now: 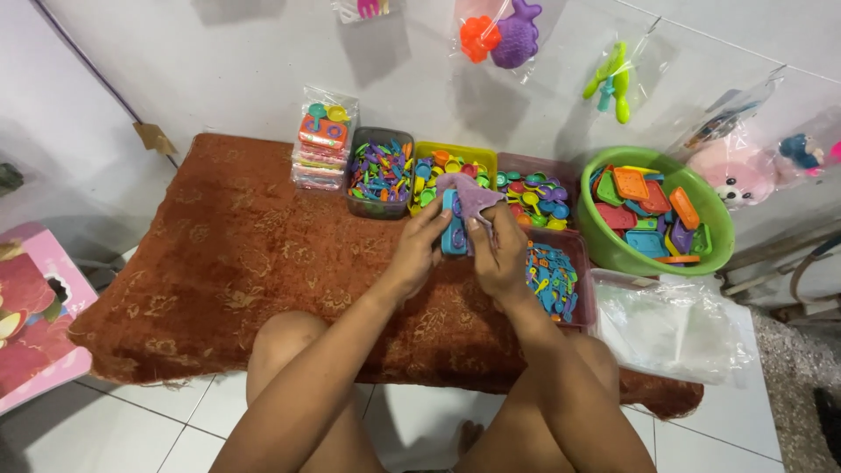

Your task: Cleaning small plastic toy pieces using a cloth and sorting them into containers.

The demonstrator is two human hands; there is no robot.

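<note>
Looking down from the head view, a brown patterned rug [236,254] covers the middle of the frame, lying on white floor tiles. Along its upper edge stand several containers side by side: a stack of packed toy sets in clear bags [322,140], then a grey box [379,171] full of small colourful pieces, a yellow tray [455,154] with round plastic parts, and a pink tray [534,194] with spoons and rings. At the right of the frame a green basin [657,210] holds flat orange, red and blue toys, and below it lies a pile of clear plastic bags [670,328]. Another pink tray [561,280] with blue pieces stands just beside the right hand.

Both hands meet in the centre of the frame, above the trays, so they hide part of the yellow one. The left hand [419,250] is closed around a blue plastic toy piece [453,229]. The right hand [499,258] pinches a purple toy piece [471,194] that touches the blue one.
</note>
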